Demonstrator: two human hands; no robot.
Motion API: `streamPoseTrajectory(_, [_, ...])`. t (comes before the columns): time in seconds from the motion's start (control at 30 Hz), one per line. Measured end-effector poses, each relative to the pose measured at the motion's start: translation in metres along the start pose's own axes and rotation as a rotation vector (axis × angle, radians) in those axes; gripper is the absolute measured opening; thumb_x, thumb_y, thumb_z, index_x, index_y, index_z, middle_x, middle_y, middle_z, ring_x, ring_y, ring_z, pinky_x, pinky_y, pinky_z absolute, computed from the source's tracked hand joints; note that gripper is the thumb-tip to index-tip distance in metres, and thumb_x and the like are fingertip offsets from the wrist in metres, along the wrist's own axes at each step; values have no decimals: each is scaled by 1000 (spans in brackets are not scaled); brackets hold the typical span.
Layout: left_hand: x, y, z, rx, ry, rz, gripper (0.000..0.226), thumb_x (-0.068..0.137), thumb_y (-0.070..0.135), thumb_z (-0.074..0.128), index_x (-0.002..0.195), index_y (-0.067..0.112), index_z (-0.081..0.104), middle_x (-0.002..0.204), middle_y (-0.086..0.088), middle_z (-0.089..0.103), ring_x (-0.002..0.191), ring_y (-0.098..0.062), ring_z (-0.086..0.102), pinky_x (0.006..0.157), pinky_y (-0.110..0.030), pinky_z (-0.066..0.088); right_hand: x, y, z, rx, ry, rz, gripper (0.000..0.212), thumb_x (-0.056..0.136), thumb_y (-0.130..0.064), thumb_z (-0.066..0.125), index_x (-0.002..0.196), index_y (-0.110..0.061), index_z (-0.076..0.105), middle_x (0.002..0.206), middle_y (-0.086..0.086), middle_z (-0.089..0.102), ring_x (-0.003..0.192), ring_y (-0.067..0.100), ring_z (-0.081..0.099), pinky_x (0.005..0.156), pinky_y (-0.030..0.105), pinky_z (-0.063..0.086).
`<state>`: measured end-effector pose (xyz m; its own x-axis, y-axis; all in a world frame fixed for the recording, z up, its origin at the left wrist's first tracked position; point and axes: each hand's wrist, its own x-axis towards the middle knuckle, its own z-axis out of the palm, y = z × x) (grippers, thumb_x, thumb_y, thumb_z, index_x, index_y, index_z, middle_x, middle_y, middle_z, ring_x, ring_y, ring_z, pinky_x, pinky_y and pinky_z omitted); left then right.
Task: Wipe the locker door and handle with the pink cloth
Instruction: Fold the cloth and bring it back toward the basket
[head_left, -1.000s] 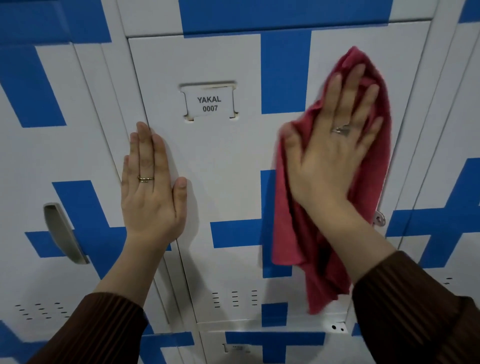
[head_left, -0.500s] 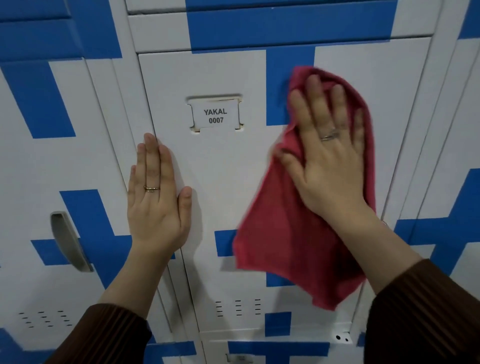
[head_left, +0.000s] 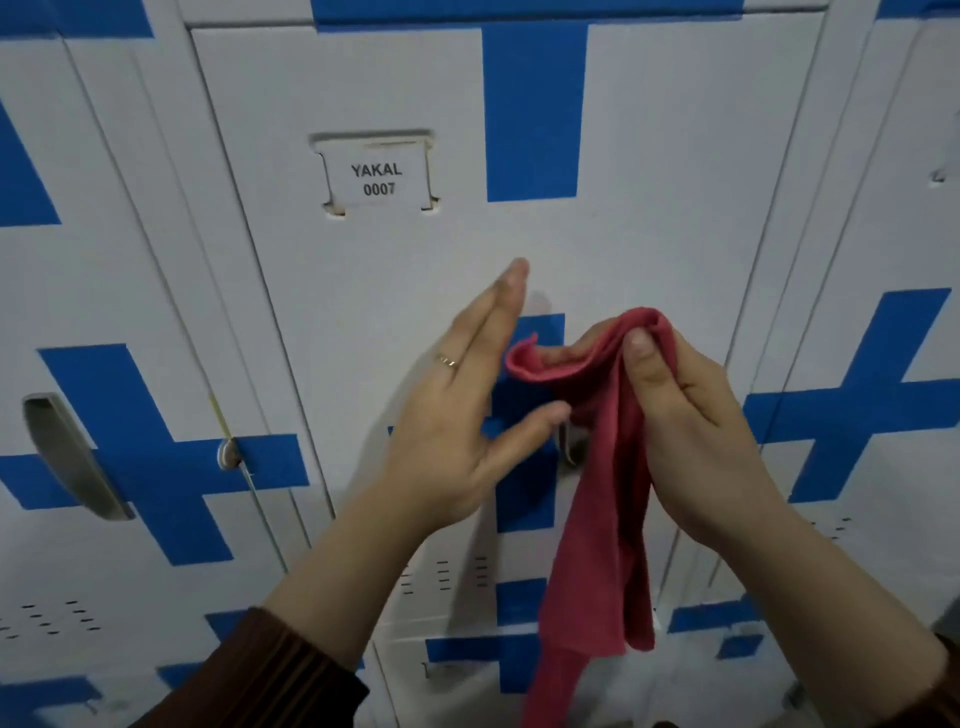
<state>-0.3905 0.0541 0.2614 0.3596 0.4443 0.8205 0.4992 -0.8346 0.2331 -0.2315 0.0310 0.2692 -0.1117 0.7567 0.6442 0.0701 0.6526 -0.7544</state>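
The white locker door (head_left: 415, 291) with blue cross stripes carries a label reading YAKAL 0007 (head_left: 375, 178). My right hand (head_left: 691, 431) pinches the top of the pink cloth (head_left: 602, 493), which hangs down bunched in front of the door's middle. My left hand (head_left: 457, 415) is held edge-on just left of the cloth, fingers straight and apart, thumb near the cloth, holding nothing. A small part of the door's metal handle (head_left: 567, 447) peeks out between thumb and cloth; the rest is hidden.
The neighbouring locker on the left has a grey recessed handle (head_left: 72, 457) and a small latch (head_left: 228, 453) at its right edge. More white and blue lockers stand to the right (head_left: 857, 312) and below (head_left: 467, 675).
Both hands have left the door surface. My right hand moved down and gathered the cloth into a pinch. My left hand moved right to beside the cloth.
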Motion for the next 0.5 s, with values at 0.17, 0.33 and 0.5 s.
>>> streamPoseTrajectory(0.17, [3,6,19,-467,-106,-304,51,78,19,72,125,16,55,114,11,66,109,-5,60,95,-23,47,-10,0,-15,29,-80,140,32,88,-36,36,91,-19,63,82,-8,69,80,2,63,70,13,48])
streamPoseTrajectory(0.33, [7,13,27,-727,-161,-467,18,73,8,65,88,1,72,78,7,72,79,-5,66,74,-16,50,-23,16,-42,-188,42,193,30,92,-45,41,75,-25,58,75,-1,53,74,9,52,72,23,40])
streamPoseTrajectory(0.5, [23,36,45,-823,-320,-480,10,76,10,64,77,19,67,68,14,69,69,2,64,66,-10,47,-38,21,-78,-181,88,301,40,94,-37,43,88,-4,63,79,17,64,71,12,57,68,27,46])
